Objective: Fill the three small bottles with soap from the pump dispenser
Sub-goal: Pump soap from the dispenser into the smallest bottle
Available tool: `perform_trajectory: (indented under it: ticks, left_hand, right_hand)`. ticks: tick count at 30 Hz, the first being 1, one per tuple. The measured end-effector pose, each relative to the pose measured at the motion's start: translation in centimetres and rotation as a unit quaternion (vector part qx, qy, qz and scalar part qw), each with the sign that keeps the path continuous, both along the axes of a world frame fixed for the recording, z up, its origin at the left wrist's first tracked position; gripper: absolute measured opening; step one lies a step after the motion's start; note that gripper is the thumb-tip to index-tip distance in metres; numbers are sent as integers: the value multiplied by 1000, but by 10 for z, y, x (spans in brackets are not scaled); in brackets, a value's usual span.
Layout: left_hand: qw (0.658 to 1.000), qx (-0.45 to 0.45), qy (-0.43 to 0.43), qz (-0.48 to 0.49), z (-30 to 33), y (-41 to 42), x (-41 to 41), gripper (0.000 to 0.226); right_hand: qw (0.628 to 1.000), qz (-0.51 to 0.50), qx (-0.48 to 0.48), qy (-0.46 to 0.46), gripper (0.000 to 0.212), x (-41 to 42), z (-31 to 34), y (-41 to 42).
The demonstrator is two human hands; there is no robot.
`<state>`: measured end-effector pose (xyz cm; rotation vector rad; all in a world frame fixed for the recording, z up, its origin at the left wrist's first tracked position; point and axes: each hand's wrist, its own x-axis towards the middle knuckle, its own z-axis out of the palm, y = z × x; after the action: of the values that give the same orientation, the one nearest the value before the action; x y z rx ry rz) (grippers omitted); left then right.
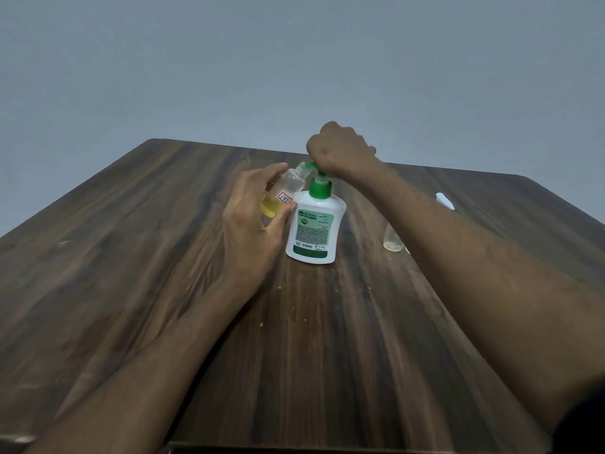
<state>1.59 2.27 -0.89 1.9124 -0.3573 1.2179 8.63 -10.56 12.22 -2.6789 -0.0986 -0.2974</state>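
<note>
A white pump dispenser (314,231) with a green collar and green pump head stands upright on the wooden table (131,257). My right hand (337,152) is closed over the pump head from above. My left hand (252,221) holds a small clear bottle (281,194), tilted, its open neck right at the green nozzle. That bottle carries a small white tag with red writing and has yellow soap in its lower part. A second small clear bottle (392,239) stands to the right, partly hidden behind my right forearm.
A small white cap-like piece (444,200) lies on the table at the far right. A plain grey wall rises behind the table's far edge. Small pale specks dot the wood in front of the dispenser.
</note>
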Motion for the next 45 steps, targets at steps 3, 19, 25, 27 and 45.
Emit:
perform_trajectory:
  ticks: [3,19,25,27,45]
  left_hand:
    - [1000,-2,1,8,-1,2,3,48]
    - [1000,-17,-7,6,2,3,0,41]
    - [1000,-17,-6,0,1,4,1,42]
    - [1000,-16,-8,3,2,3,0,42]
    - [1000,-22,-3,-2,0,4,4,42]
  right_hand:
    - [1000,-2,3,10,10,0,-3,1]
    - [1000,-3,-16,1,9,0,-3,2]
    - [1000,-7,-17,8,11,0,-2,1]
    - [1000,-4,-23,-6,11,1,0,2]
    - [1000,0,-26,-2,8,2,-1,3]
